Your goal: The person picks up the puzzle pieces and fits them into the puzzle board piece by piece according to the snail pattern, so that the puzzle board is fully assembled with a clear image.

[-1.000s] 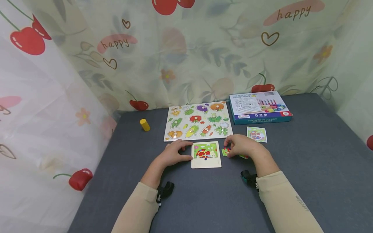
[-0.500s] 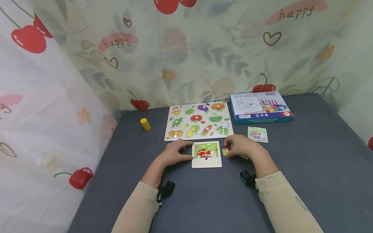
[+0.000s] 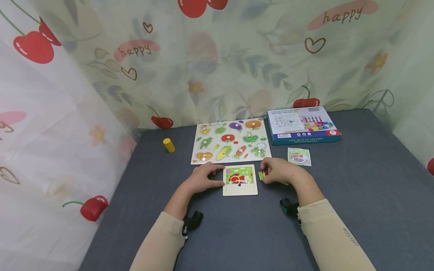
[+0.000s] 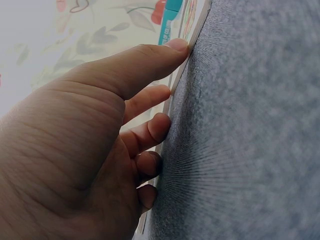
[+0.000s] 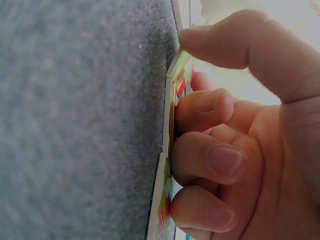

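My left hand (image 3: pixel 202 178) rests at the left side of a small wooden jigsaw tray (image 3: pixel 240 190), thumb and index fingertip touching its edge. In the left wrist view the other fingers (image 4: pixel 148 162) hang loosely bent beside it. The tray's upper part holds a green, red and blue picture; its lower part shows bare wood. Right of the tray, my right hand (image 3: pixel 279 170) pinches a green-and-red puzzle piece (image 3: pixel 262 175). The right wrist view shows that puzzle piece (image 5: pixel 179 64) tilted under the thumb. More pieces (image 5: pixel 158 200) lie beneath the curled fingers, mostly hidden from the head camera.
Behind the tray lies a vegetable peg board (image 3: pixel 231 141). A boxed bead set (image 3: pixel 303 126) stands at the back right, with a small picture card (image 3: pixel 299 156) in front. A yellow cylinder (image 3: pixel 168 145) is at the back left of the grey tabletop (image 3: pixel 237 233).
The green-and-red piece under my right fingers has tipped up from lying flatter. My right hand has shifted very slightly over the other pieces. The left hand and tray keep their places.
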`<state>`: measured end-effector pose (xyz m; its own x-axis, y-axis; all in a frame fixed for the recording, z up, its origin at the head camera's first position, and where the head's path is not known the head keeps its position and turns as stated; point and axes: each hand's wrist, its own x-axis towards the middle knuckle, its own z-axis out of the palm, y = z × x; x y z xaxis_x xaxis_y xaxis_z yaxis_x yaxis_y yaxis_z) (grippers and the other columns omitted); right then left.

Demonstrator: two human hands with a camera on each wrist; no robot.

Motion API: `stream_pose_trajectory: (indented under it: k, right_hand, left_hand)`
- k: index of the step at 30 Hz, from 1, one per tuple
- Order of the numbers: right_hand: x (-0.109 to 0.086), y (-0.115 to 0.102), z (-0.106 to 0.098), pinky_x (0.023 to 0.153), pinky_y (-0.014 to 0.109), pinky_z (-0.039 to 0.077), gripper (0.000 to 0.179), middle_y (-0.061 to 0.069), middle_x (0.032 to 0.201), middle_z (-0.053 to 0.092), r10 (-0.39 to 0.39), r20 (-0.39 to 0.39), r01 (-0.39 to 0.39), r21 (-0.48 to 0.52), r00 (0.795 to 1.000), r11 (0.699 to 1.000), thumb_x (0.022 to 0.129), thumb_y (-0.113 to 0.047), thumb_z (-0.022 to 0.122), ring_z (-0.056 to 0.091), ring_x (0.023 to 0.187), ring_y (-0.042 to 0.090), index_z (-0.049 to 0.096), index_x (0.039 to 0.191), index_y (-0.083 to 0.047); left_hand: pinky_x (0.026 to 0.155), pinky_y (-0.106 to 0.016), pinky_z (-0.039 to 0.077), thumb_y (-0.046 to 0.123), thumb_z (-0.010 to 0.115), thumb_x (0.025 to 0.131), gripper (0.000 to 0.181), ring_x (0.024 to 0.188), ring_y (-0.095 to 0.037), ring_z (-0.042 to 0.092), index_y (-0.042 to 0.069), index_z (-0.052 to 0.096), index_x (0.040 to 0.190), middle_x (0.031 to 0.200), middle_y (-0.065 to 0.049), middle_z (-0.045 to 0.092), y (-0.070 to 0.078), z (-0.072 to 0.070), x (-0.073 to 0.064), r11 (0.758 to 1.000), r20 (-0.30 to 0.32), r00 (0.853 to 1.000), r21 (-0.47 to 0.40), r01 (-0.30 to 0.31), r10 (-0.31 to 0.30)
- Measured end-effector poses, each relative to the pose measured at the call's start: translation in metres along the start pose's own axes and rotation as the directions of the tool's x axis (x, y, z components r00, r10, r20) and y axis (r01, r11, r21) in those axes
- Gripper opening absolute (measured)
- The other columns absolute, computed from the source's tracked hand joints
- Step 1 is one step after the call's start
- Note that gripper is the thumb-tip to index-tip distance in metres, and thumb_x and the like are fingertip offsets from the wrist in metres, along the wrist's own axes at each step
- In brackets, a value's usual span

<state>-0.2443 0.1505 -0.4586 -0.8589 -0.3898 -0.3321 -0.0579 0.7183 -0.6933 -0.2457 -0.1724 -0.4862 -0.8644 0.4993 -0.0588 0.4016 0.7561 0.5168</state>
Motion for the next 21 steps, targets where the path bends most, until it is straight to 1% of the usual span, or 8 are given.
stream_pose_trajectory:
  k: [4,6,9,12,18,21]
  right_hand:
    - [0.0008,0.0014,-0.0001,0.05,0.031,0.033,0.043,0.007,0.074,0.051,0.007,-0.01,-0.007,0.013,1.0,1.0,0.078,-0.015,0.077,0.045,0.056,0.019,0.051,0.112,-0.008]
    - [0.0014,0.0018,0.0,0.05,0.032,0.034,0.044,0.007,0.075,0.051,-0.007,-0.02,0.007,0.008,1.0,1.0,0.077,-0.016,0.077,0.045,0.056,0.019,0.05,0.111,-0.008]
    - [0.0022,0.0012,0.0002,0.051,0.032,0.034,0.042,0.006,0.075,0.051,-0.012,-0.026,0.012,0.001,1.0,1.0,0.077,-0.016,0.078,0.045,0.057,0.018,0.052,0.109,-0.007]
    - [0.0028,-0.0001,0.0005,0.053,0.032,0.036,0.041,0.006,0.075,0.052,-0.008,-0.026,0.007,-0.015,1.0,1.0,0.078,-0.016,0.079,0.046,0.058,0.018,0.056,0.111,-0.006]
    - [0.002,-0.0025,0.0002,0.059,0.034,0.038,0.051,0.008,0.078,0.053,-0.01,-0.02,0.009,-0.044,1.0,0.999,0.079,-0.018,0.087,0.049,0.065,0.021,0.057,0.117,-0.004]
    - [0.0022,-0.0026,-0.0001,0.059,0.034,0.038,0.051,0.008,0.078,0.053,0.001,-0.018,-0.001,-0.05,1.0,0.999,0.078,-0.018,0.088,0.049,0.065,0.02,0.057,0.116,-0.003]
  left_hand:
    - [0.084,-0.043,0.029,0.043,0.079,0.09,0.058,0.086,-0.016,0.046,0.024,0.062,0.142,0.097,0.001,0.05,-0.0007,0.0005,-0.0003,1.0,-0.002,1.0,0.0,0.002,-0.002]
    - [0.084,-0.043,0.029,0.042,0.079,0.09,0.059,0.087,-0.016,0.046,0.023,0.061,0.143,0.097,0.001,0.05,-0.0007,0.0003,-0.0003,1.0,-0.003,1.0,0.001,0.0,0.0]
    - [0.084,-0.043,0.029,0.042,0.079,0.09,0.059,0.087,-0.016,0.046,0.023,0.061,0.143,0.096,0.001,0.05,-0.0008,-0.0003,-0.0001,1.0,-0.004,1.0,0.0,-0.006,0.006]
    - [0.084,-0.043,0.029,0.043,0.079,0.09,0.059,0.087,-0.016,0.046,0.023,0.061,0.143,0.096,0.002,0.05,-0.0005,-0.001,-0.0001,1.0,-0.002,1.0,0.0,-0.011,0.011]
    - [0.084,-0.043,0.03,0.043,0.079,0.09,0.059,0.087,-0.016,0.046,0.023,0.062,0.142,0.097,0.001,0.051,-0.0009,-0.001,0.0002,1.0,0.003,1.0,-0.005,-0.012,0.012]
    - [0.084,-0.043,0.03,0.043,0.079,0.09,0.059,0.087,-0.016,0.046,0.023,0.062,0.142,0.097,0.001,0.051,-0.0003,-0.0013,0.0,1.0,0.002,1.0,-0.007,-0.012,0.012]
